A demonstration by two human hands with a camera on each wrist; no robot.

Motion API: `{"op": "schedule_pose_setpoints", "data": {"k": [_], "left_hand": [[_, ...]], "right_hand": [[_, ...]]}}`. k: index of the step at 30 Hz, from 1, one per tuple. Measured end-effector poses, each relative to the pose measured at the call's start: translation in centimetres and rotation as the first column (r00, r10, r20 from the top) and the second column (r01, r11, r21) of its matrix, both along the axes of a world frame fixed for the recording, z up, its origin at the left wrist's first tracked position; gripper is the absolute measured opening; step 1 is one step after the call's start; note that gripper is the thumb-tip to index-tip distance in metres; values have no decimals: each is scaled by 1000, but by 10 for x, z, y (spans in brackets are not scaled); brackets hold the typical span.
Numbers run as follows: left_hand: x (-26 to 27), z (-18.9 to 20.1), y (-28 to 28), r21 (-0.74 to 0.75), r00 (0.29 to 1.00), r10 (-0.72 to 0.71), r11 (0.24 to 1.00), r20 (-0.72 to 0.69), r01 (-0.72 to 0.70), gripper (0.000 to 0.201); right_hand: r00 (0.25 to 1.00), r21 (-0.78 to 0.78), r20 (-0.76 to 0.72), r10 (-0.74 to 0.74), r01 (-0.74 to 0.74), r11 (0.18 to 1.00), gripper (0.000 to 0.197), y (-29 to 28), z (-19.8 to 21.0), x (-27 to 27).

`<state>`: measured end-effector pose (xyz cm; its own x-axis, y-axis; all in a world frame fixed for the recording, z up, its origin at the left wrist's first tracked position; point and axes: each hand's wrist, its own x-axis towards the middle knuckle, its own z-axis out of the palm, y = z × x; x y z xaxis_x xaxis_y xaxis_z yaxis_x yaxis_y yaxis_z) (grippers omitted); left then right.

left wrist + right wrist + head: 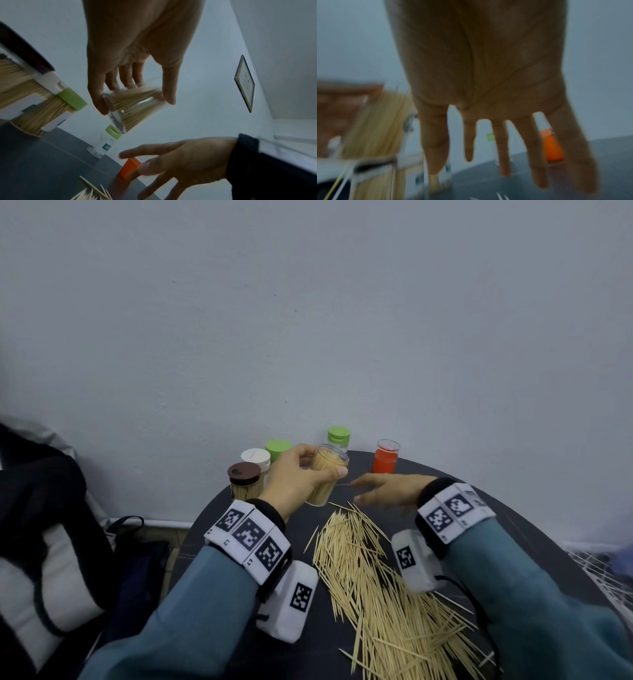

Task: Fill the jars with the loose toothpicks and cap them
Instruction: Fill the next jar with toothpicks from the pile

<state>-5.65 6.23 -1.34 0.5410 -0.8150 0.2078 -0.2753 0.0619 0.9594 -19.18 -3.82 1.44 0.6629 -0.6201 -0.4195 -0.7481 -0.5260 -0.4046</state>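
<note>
The worktop is a dark, round-edged slab pushed up against a plain pale grey wall. Off its left side sits a black and white bag on a lower level, and the left wrist view catches a small dark-framed picture hung on the side wall.

At the back edge stand the filled jars: a brown-capped jar, a white-capped jar behind it and a green-capped jar beyond that, all three packed close together. A taller green-capped jar stands further right, right at the wall, and an orange lid (or so it looks, sitting mouth up) is alone to its right.

The left hand grips an uncapped clear jar full of toothpicks, thumb on one side and fingers wrapped round the other, lifted and tilted off the worktop. The right hand hovers just beside it with fingers straight and spread, holding nothing; the right wrist view is badly blurred.

The loose toothpicks lie in a long heap between the two forearms, running toward the near edge, with a few strays at the fringes.
</note>
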Motion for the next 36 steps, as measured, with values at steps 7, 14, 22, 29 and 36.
{"op": "schedule_pose_setpoints", "data": {"k": [7,14,22,29,36], "left_hand": [[3,6,-1,-6,999,14,1000,44,-14,64],[5,10,1,-3,999,11,1000,33,-11,64],[1,9,5,28,997,29,999,66,-30,64],[3,11,10,23,997,43,999,57,-44,64],[9,11,17,45,995,40,998,90,-45,64]], "right_hand": [[916,-166,-368,161,-236,958,62,1,-26,44],[885,-237,-436,162,-286,928,55,17,-38,44],[897,-187,-373,238,-324,927,57,27,-39,11],[959,-271,-266,-98,23,962,86,33,-41,13],[940,-296,-287,-186,98,950,80,33,-53,30]]}}
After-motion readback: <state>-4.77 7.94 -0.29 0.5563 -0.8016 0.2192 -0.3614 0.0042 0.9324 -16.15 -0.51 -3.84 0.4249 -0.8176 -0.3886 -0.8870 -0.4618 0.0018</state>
